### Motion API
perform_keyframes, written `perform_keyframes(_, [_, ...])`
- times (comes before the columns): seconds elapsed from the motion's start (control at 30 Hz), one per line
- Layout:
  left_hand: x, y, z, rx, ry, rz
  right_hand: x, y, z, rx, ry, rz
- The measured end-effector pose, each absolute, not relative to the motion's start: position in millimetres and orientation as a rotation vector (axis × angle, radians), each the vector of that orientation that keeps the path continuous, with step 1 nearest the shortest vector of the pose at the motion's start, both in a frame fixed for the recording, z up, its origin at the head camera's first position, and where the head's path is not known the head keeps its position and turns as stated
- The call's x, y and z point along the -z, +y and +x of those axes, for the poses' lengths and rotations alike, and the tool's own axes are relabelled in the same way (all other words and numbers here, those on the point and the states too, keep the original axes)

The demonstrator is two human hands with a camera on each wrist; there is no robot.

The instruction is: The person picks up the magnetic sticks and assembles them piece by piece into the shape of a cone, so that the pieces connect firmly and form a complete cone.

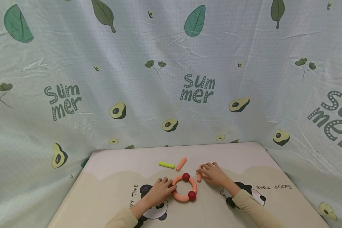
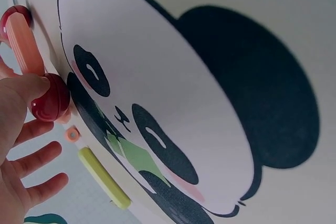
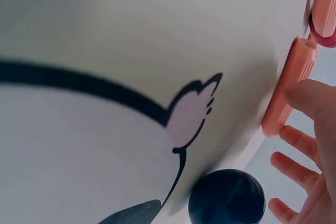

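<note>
On the table point(image 1: 216, 153), the orange ring point(image 1: 180, 199) with red balls point(image 1: 192, 195) appears closed, so joined; the left hand point(image 1: 160, 191) has its grip pinched on a ball at its left side. Just beyond, the right hand's point(image 1: 215, 175) grip is on a loose orange rod point(image 1: 199, 179), long axis running straight away. Farther, unjoined, lie a second rod point(image 1: 181, 164), slanting away rightward, and a yellow-green stick point(image 1: 166, 165), crosswise.

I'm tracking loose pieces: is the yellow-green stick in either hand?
No, the yellow-green stick lies on the table, apart from the left hand and right hand.
</note>
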State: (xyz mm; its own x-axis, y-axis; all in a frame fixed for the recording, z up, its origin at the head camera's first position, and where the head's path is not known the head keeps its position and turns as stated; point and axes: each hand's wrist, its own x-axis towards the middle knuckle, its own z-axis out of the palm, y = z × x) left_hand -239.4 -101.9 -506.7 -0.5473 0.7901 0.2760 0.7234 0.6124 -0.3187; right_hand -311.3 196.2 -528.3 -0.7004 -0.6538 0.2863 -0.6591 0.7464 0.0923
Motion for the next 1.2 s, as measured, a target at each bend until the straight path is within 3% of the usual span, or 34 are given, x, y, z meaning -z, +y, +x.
perform_keyframes(1.2, [511.8,-102.2,-243.4,-0.210,-2.443,-1.199,528.7,193.4,-314.3,0.060,-2.556,1.080])
